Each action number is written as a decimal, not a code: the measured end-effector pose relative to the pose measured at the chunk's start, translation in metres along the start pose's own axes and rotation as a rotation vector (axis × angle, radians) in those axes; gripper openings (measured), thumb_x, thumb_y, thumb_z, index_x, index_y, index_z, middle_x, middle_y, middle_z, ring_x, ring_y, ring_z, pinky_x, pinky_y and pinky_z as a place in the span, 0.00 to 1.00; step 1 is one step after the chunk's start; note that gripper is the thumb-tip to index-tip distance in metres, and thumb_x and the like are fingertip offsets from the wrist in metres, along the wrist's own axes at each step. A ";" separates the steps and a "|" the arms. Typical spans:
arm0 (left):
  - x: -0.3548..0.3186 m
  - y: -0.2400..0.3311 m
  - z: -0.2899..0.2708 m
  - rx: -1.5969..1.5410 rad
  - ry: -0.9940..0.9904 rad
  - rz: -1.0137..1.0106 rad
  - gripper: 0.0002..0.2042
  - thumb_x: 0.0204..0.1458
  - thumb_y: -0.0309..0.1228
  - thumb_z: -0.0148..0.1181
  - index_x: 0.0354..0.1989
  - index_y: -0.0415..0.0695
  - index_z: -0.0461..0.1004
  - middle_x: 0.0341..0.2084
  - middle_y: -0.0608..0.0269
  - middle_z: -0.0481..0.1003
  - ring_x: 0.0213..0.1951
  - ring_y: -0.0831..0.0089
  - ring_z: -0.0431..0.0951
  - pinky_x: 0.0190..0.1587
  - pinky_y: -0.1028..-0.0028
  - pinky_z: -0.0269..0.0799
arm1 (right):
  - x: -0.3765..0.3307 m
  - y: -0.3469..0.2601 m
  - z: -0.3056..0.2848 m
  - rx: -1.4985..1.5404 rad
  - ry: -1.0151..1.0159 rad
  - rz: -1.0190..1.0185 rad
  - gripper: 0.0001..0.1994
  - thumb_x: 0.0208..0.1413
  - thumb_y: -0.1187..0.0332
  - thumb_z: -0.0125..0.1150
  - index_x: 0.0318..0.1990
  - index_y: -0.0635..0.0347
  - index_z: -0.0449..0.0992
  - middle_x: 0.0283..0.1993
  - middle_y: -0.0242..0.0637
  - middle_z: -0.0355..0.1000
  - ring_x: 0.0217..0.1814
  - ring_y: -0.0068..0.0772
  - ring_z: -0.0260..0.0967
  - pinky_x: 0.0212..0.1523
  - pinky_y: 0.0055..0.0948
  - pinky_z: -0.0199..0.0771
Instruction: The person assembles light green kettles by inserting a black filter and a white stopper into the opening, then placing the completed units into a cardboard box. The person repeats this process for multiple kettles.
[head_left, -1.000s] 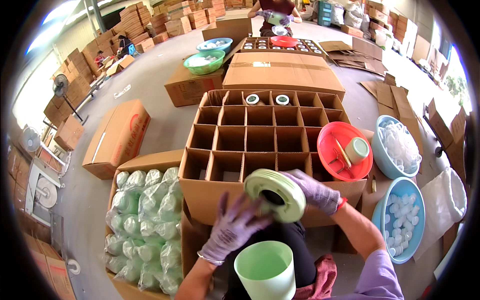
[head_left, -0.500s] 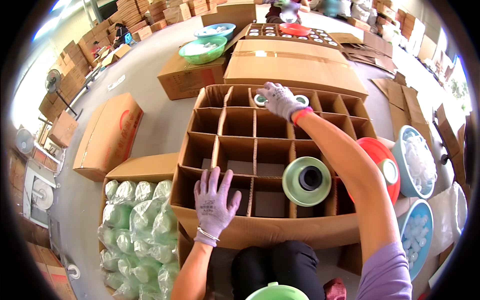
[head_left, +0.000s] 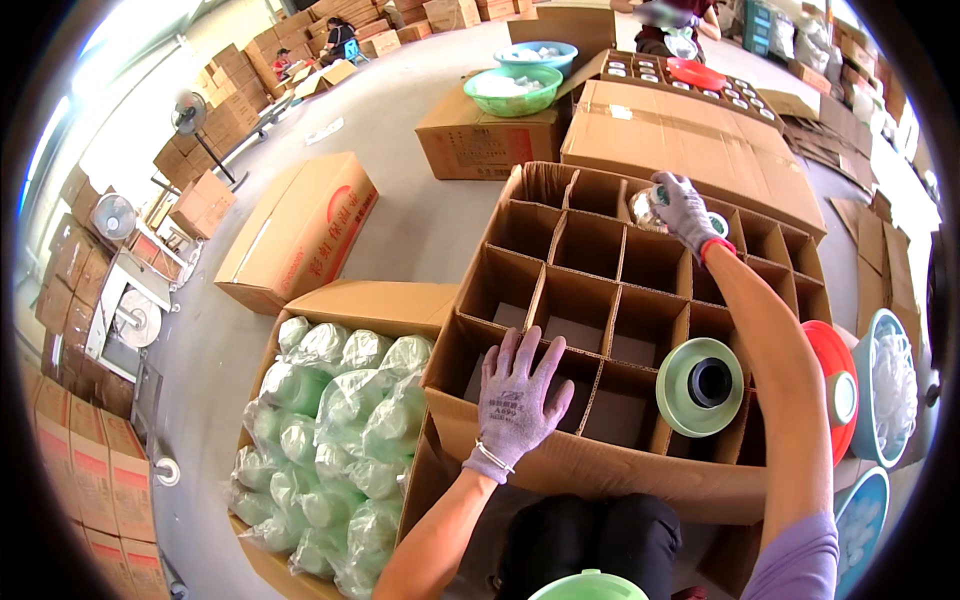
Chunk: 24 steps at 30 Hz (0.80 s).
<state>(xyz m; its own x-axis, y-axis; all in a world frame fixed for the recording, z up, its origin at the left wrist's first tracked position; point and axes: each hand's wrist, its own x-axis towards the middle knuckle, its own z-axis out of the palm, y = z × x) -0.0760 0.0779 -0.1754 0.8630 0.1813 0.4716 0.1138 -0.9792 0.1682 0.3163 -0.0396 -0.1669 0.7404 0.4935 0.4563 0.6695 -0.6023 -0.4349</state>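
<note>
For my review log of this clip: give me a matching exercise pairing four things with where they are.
Things:
1. Left hand in grey glove
2. Right hand in grey glove
3. Pale green round cup
4. Bagged green cups

Places:
A. far row of the divided cardboard box
B. open carton at left
C. flat on near dividers
D. on its side, right near cell

Pairs: 1-C, 2-A, 3-D, 4-B

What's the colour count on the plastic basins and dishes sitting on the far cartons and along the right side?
Blue basins: 3
Red dishes: 2
Green basin: 1
Total: 6
</note>
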 end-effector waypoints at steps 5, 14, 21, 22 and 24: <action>0.008 0.008 0.004 -0.291 0.185 0.062 0.26 0.50 0.33 0.64 0.60 0.46 0.70 0.59 0.52 0.67 0.62 0.51 0.66 0.65 0.57 0.60 | -0.030 -0.053 -0.142 0.067 0.265 -0.181 0.25 0.48 0.70 0.70 0.56 0.57 0.72 0.54 0.50 0.71 0.55 0.54 0.71 0.57 0.41 0.72; -0.001 0.092 -0.085 -2.181 -0.142 -0.566 0.42 0.59 0.68 0.38 0.71 0.47 0.54 0.63 0.54 0.66 0.63 0.56 0.69 0.62 0.53 0.70 | -0.209 -0.194 -0.223 0.384 0.066 -0.481 0.26 0.51 0.71 0.67 0.60 0.58 0.73 0.61 0.53 0.68 0.59 0.56 0.69 0.59 0.40 0.71; -0.057 0.110 -0.101 -2.286 -0.133 -0.677 0.45 0.55 0.72 0.40 0.70 0.46 0.56 0.63 0.52 0.65 0.61 0.57 0.71 0.62 0.52 0.69 | -0.303 -0.224 -0.189 0.721 0.212 -0.284 0.36 0.67 0.46 0.44 0.72 0.66 0.54 0.76 0.58 0.45 0.77 0.57 0.46 0.73 0.48 0.46; -0.064 0.106 -0.103 -2.260 -0.109 -0.724 0.45 0.55 0.72 0.40 0.70 0.47 0.56 0.64 0.52 0.64 0.61 0.57 0.70 0.63 0.52 0.69 | -0.315 -0.224 -0.184 0.916 0.154 -0.170 0.38 0.67 0.44 0.43 0.73 0.68 0.50 0.77 0.55 0.44 0.79 0.53 0.44 0.75 0.44 0.43; -0.073 0.100 -0.115 -2.263 -0.053 -0.707 0.40 0.60 0.66 0.38 0.70 0.47 0.56 0.63 0.52 0.66 0.63 0.53 0.69 0.61 0.54 0.72 | -0.340 -0.227 -0.194 0.933 0.007 -0.205 0.35 0.63 0.58 0.50 0.72 0.68 0.50 0.76 0.54 0.46 0.80 0.50 0.40 0.76 0.40 0.39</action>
<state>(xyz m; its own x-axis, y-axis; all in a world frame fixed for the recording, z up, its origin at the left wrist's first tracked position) -0.1837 -0.0229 -0.0937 0.9593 0.2743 -0.0665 -0.1918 0.8064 0.5594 -0.0986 -0.1923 -0.0728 0.6053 0.5282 0.5955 0.5662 0.2401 -0.7885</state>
